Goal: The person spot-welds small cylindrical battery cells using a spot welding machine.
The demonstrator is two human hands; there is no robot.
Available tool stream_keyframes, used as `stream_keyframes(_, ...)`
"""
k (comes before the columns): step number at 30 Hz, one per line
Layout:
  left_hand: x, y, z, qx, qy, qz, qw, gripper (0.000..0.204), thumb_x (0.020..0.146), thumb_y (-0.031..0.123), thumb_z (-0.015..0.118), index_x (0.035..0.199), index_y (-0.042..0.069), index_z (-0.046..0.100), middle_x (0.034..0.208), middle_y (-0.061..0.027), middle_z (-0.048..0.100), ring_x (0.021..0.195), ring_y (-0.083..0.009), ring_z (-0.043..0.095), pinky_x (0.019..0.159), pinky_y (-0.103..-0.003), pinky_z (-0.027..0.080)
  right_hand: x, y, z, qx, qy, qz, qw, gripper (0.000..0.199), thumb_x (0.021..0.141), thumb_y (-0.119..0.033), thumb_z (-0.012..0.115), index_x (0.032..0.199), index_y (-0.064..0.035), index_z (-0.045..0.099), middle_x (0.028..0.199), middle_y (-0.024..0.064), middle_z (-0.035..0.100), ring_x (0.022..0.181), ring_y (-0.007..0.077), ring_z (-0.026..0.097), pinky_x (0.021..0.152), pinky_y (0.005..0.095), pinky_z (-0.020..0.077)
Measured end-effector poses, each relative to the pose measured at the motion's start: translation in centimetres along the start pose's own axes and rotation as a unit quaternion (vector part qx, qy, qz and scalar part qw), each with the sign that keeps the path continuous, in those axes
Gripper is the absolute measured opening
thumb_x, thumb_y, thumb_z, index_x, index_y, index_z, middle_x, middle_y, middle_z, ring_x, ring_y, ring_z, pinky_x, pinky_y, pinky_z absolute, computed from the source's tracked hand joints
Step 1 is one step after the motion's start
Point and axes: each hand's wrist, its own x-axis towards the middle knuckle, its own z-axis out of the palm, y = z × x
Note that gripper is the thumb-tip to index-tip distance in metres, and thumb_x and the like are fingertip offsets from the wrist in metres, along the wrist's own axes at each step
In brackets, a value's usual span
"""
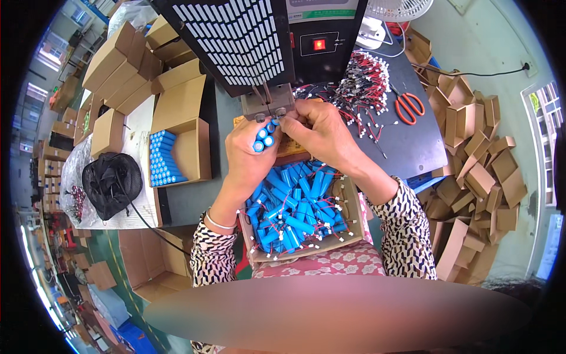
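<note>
My left hand [240, 150] is closed around several blue cylindrical battery cells [263, 142], their ends pointing toward me. It sits just under the two metal electrodes [265, 94] of a black spot-welding machine [227, 41]. Beside it my right hand [318, 128] pinches at the top cell, close to the electrode block [252, 106]. What its fingertips grip is hidden. Below both hands, an open cardboard box [356, 219] rests against my lap, heaped with blue cells [298, 206] that carry red and black leads with white plugs.
Left of the machine, an open carton [204, 150] holds stacked blue cells [160, 156]. A pile of wire leads [365, 82] and orange-handled scissors [408, 107] lie on the dark table [421, 150] at right. Empty cartons [477, 171] heap beyond; a black mesh bag [112, 184] lies left.
</note>
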Motion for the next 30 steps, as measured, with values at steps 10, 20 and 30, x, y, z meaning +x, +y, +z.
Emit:
stream_keyframes(10,0.1,0.6,0.4,-0.002,0.008,0.001,1.000,0.009,0.072,0.006,0.072,0.079,0.005,0.065,0.067,-0.0126,0.059,0.060,-0.0324,0.056,0.053,-0.039,0.042,-1.0,-1.0,-1.9,-0.087,-0.031,-0.022,0.995,0.015,0.082,-0.010,0.062,0.085,0.0046,0.061,0.069,0.0115,0.059,0.055,0.0155,0.055,0.052,0.0301,0.0425)
stream_keyframes(20,0.8,0.5,-1.8,0.025,-0.105,-0.049,0.993,0.017,0.080,0.014,0.071,0.083,-0.002,0.065,0.060,-0.0092,0.057,0.051,-0.0138,0.047,0.049,-0.029,0.039,-3.6,-0.5,-2.9,-0.309,0.045,-0.135,0.940,0.013,0.083,-0.002,0.058,0.096,-0.0017,0.058,0.083,0.0127,0.061,0.072,0.0313,0.056,0.065,0.0394,0.0450)
stream_keyframes(30,1.4,1.2,-1.2,-0.018,-0.062,-0.044,0.997,0.015,0.076,0.004,0.071,0.090,0.002,0.066,0.081,-0.0119,0.064,0.067,-0.0238,0.062,0.061,-0.032,0.048,-2.8,0.2,-1.1,-0.227,0.043,-0.202,0.952,0.018,0.078,0.000,0.058,0.096,-0.0016,0.057,0.082,0.0114,0.058,0.074,0.0278,0.058,0.066,0.0356,0.0447)
